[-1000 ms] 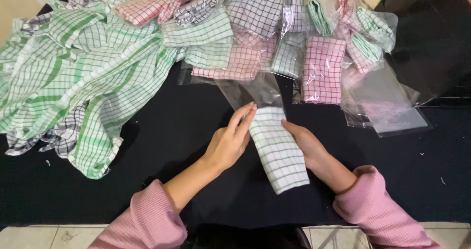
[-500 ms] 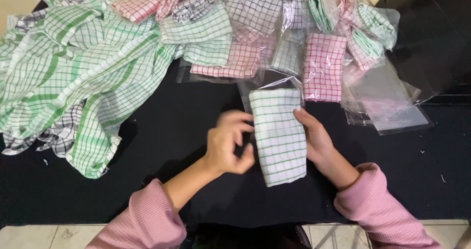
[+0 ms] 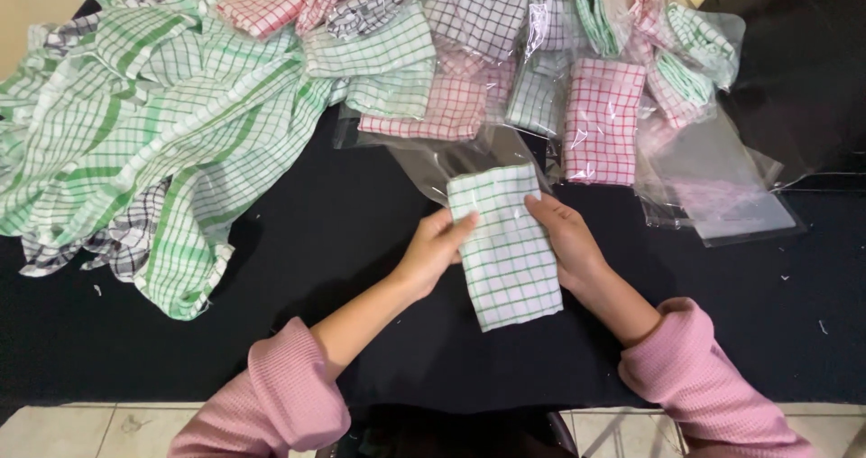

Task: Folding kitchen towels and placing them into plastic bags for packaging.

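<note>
One folded green-checked cloth (image 3: 503, 246) between two hands; one empty clear plastic bag (image 3: 722, 192); one pile of loose checked cloths (image 3: 153, 133); bagged cloths too overlapped to count.

Both arms wear a pink knitted top with a fine ribbed texture. The left sleeve (image 3: 271, 399) is pushed up, bunching thickly below the elbow; the right sleeve (image 3: 699, 377) ends in a gathered cuff. Both hands are bare, without rings or gloves

Cloth pile (image 3: 135, 151) cut off left, bagged cloths (image 3: 541, 25) cut off top
</note>
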